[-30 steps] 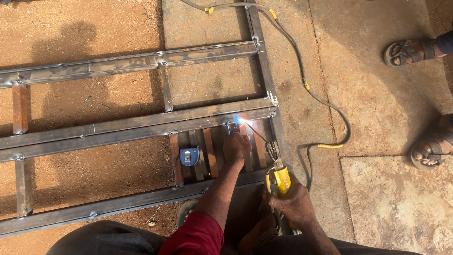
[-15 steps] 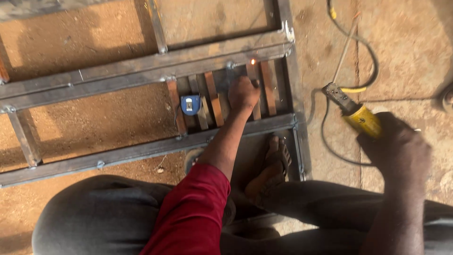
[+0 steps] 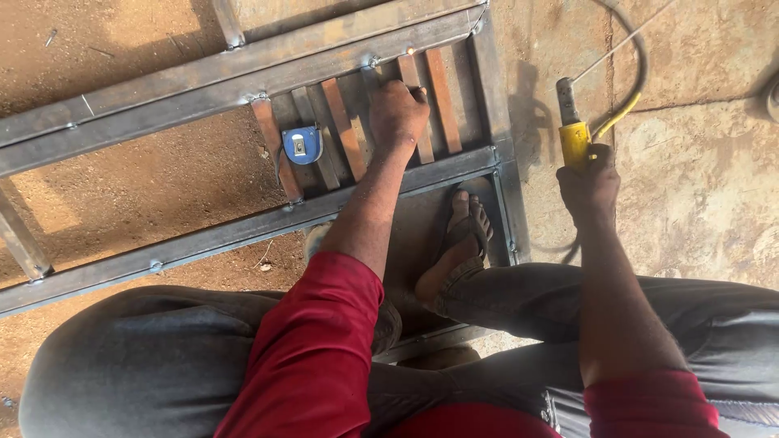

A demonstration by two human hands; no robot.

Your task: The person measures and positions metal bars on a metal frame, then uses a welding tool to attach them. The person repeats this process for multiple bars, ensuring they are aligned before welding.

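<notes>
A steel frame (image 3: 243, 61) of welded square tubes lies on the dirt ground, with several short rusty slats (image 3: 442, 89) set between two long rails. My left hand (image 3: 398, 113) rests closed on one slat (image 3: 422, 146) near the upper rail. My right hand (image 3: 588, 182) is off to the right of the frame, gripping a yellow-handled welding electrode holder (image 3: 572, 130) with its tip pointing up and away. A cable (image 3: 629, 97) runs from the holder.
A blue tape measure (image 3: 302, 144) lies among the slats left of my left hand. My sandalled foot (image 3: 458, 243) stands inside the frame near its right end. Concrete slabs (image 3: 706, 178) lie to the right, loose dirt to the left.
The arc at the upper rail has stopped. My right hand has drawn the electrode holder away to the right of the frame. My left hand stays on the slat.
</notes>
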